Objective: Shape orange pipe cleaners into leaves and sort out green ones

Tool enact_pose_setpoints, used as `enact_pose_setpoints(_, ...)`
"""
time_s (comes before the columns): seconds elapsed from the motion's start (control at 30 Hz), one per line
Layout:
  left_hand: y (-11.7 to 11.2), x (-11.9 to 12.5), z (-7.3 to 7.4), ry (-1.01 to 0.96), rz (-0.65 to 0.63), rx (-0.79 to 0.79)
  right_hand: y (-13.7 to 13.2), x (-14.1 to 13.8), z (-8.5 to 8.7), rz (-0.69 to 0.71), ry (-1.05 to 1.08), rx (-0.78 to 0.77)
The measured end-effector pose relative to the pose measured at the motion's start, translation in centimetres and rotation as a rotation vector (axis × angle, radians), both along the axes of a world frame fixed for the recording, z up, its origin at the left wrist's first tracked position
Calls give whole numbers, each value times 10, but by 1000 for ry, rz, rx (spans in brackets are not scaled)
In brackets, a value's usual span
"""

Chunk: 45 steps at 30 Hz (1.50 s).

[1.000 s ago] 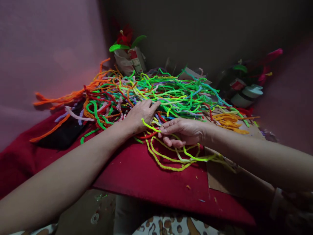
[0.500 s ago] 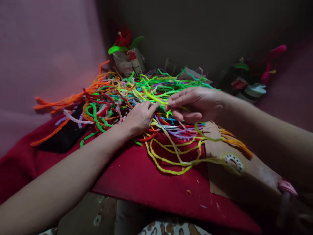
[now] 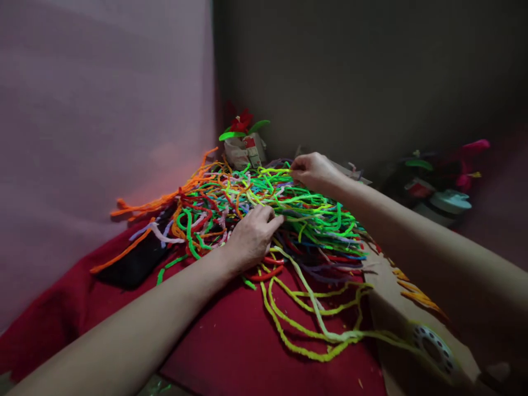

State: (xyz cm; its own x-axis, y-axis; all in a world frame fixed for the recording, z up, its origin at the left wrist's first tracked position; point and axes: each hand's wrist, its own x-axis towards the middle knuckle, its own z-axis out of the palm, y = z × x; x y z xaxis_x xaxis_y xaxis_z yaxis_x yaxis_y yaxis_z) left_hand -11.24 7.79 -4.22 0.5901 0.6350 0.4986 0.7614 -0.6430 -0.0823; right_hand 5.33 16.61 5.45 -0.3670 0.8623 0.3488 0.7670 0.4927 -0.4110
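Observation:
A large tangled heap of fuzzy pipe cleaners (image 3: 322, 212) in green, orange, red, yellow and lilac covers the far part of the table. My left hand (image 3: 252, 236) rests on its near side with fingers curled; what they close on is hidden. Over the heap's back, my right hand (image 3: 312, 169) pinches a yellow-green pipe cleaner (image 3: 273, 171) that runs left from the fingertips. Red scissor handles (image 3: 268, 274) poke out beside my left wrist, their blades covered. Long yellow strands (image 3: 297, 347) loop across the red cloth in front.
A white ring-shaped spool (image 3: 435, 349) lies on cardboard (image 3: 385, 308) at right, near orange strands (image 3: 421, 297). Behind the heap stands a red flower (image 3: 242, 121) in a wrapped pot. A pale-lidded container (image 3: 451, 202) is at far right. A black flat object (image 3: 132, 264) lies left.
The view has tilted up, so the table sits lower. My right hand has moved away from my left, toward the back of the heap, with the yellow-green pipe cleaner. The scissor blades are now covered.

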Motion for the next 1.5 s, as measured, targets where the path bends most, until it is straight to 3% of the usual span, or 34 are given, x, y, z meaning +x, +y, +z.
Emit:
enact_pose_setpoints(0.13, 0, 1, 1, 12, -14, -7, 16, 9, -18, 62, 127, -107)
enact_pose_setpoints(0.27, 0, 1, 0, 48, -13, -14, 15, 18, -19, 87, 168, 104)
enact_pose_setpoints(0.33, 0, 1, -2, 56, -15, -18, 9, 22, -13, 54, 130, 137)
enact_pose_setpoints(0.4, 0, 1, -3, 51, -18, -18, 2, 26, -7, 46, 119, 41)
enact_pose_setpoints(0.5, 0, 1, -4, 17, -22, -15, -12, 30, -7, 154, 58, -181)
enact_pose_setpoints(0.6, -2, 2, -4, -70, -42, -29, -29, 29, -26, 242, -163, -218)
enact_pose_setpoints(0.73, -5, 5, -2, -185, -115, -21, -38, 25, -57, 257, -360, -25)
enact_pose_setpoints(0.8, -7, 6, 1, -206, -125, 15, -32, 25, -61, 204, -313, -75)
enact_pose_setpoints(0.93, -10, 5, 5, -189, -41, 76, -11, 30, -48, 57, -55, -312)
enact_pose_setpoints(1.13, -3, -5, -2, 8, 126, -77, 7, 43, -48, -22, 88, -438)
enact_pose_setpoints(1.27, 0, -7, -5, 79, 155, -142, 12, 47, -56, -41, 177, -479)
enact_pose_setpoints(1.5, -1, -7, 2, 177, 141, -193, 17, 49, -58, -79, 285, -454)
